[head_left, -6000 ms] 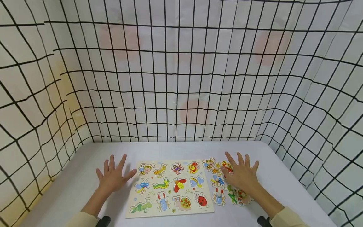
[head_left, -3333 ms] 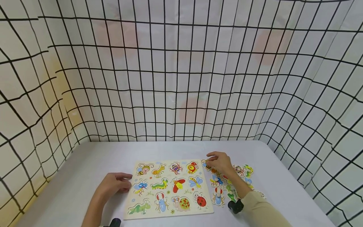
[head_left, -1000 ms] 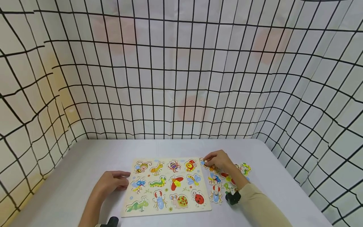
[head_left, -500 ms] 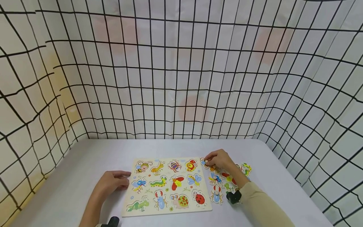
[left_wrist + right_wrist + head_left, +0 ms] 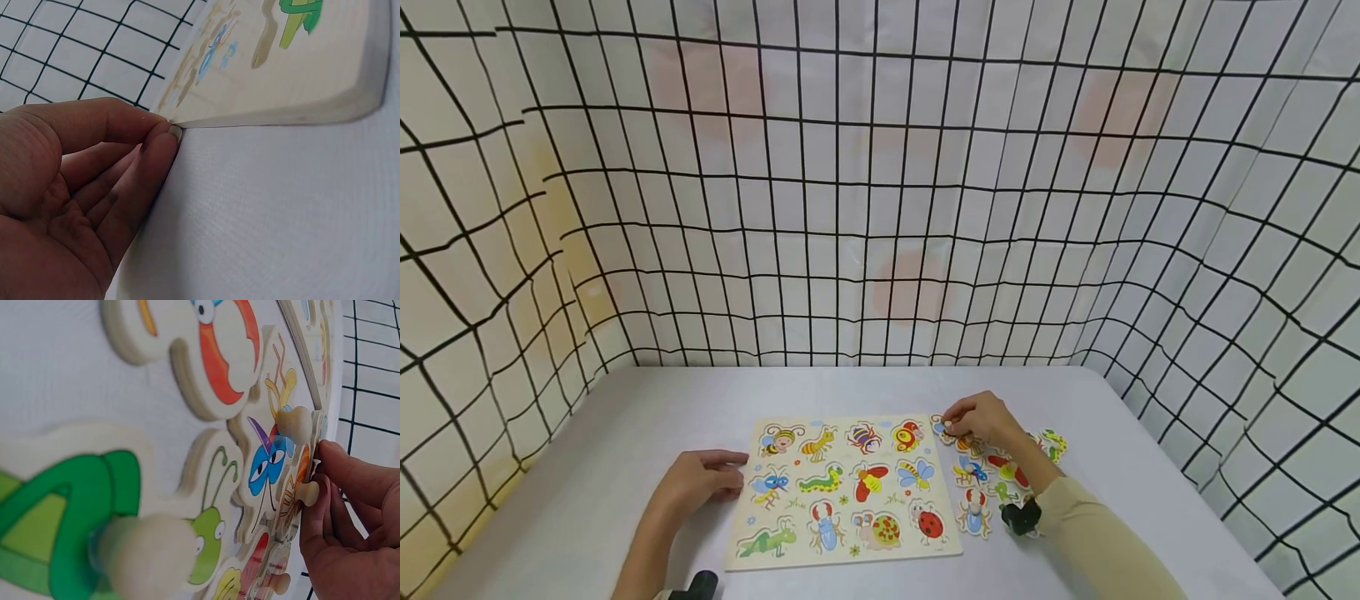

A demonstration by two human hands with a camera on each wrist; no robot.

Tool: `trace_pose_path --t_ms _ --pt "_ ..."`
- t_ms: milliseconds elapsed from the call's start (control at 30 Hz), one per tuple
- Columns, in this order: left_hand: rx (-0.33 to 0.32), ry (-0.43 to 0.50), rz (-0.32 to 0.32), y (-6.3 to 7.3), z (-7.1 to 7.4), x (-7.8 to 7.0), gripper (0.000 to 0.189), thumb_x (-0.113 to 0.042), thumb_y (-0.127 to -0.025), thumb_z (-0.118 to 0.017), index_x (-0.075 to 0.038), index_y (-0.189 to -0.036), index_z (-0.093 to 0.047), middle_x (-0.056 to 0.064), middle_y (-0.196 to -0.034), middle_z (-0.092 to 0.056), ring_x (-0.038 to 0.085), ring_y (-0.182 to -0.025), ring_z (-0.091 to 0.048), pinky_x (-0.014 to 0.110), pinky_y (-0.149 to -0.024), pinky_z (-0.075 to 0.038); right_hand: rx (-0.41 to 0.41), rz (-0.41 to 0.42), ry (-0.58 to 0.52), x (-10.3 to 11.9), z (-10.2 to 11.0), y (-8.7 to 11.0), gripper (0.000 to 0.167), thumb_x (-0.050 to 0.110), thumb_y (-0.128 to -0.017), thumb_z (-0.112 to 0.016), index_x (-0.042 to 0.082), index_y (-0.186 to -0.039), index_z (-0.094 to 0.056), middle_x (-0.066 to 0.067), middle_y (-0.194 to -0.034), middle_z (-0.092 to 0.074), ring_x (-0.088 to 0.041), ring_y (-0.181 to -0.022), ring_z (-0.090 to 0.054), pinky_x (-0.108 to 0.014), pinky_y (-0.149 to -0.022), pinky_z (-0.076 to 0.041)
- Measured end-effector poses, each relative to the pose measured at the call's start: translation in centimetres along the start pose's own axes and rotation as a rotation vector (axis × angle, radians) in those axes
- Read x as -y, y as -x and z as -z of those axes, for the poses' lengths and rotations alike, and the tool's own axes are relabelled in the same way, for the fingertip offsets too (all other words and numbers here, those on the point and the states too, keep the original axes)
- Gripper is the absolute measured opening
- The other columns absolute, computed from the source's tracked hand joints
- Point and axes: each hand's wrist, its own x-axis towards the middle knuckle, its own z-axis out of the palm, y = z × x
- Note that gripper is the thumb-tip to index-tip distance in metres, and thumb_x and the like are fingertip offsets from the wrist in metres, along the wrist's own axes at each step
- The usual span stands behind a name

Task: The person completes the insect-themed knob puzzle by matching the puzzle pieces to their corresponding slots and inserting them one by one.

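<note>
A wooden insect peg puzzle board (image 5: 883,462) lies flat on the white table. My left hand (image 5: 696,483) is at its left edge. In the left wrist view, the thumb and forefinger tips meet on the puzzle board's edge (image 5: 281,117). To the right of the board, my right hand (image 5: 988,419) pinches the small knob of a bee puzzle piece (image 5: 938,427), which is largely covered by the fingers. The right wrist view has this hand (image 5: 350,519) beyond the mosquito piece (image 5: 265,462) and the green grasshopper piece (image 5: 81,506).
More knobbed pieces crowd the table right of the board, among them a stag beetle piece (image 5: 975,512) and a caterpillar piece (image 5: 1054,444). Black netting (image 5: 865,208) over white sheeting rises behind the table (image 5: 835,387) and on both sides.
Both hands were spread above the table at first. The left has since come to the board's edge and the right to the bee piece's knob. Over the last second they barely move.
</note>
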Motion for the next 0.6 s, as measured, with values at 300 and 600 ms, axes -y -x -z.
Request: trace_pose_path --t_ms 300,600 --pt "0.007 0.000 0.005 -0.13 0.22 0.47 0.038 -0.010 -0.084 -0.076 -0.004 -0.122 -0.072 0.008 -0.091 -0.073 0.018 -0.072 -0.064 0.028 -0.067 -0.052 0.007 0.014 -0.025 0.22 0.07 -0.03 0.013 0.015 -0.087 -0.079 0.012 -0.099 -0.080 -0.005 -0.096 -0.074 -0.018 -0.075 -0.065 -0.030 -0.068 -0.054" --pt "-0.001 -0.028 -0.018 0.30 -0.02 -0.20 0.039 -0.009 -0.084 -0.078 -0.003 -0.122 -0.071 0.009 -0.089 -0.072 0.019 -0.072 -0.063 0.028 -0.066 -0.053 -0.004 0.011 -0.007 0.72 0.31 0.34 0.015 0.016 -0.087 -0.079 0.011 -0.101 -0.079 -0.003 -0.097 -0.075 -0.018 -0.078 -0.063 -0.029 -0.070 -0.051"
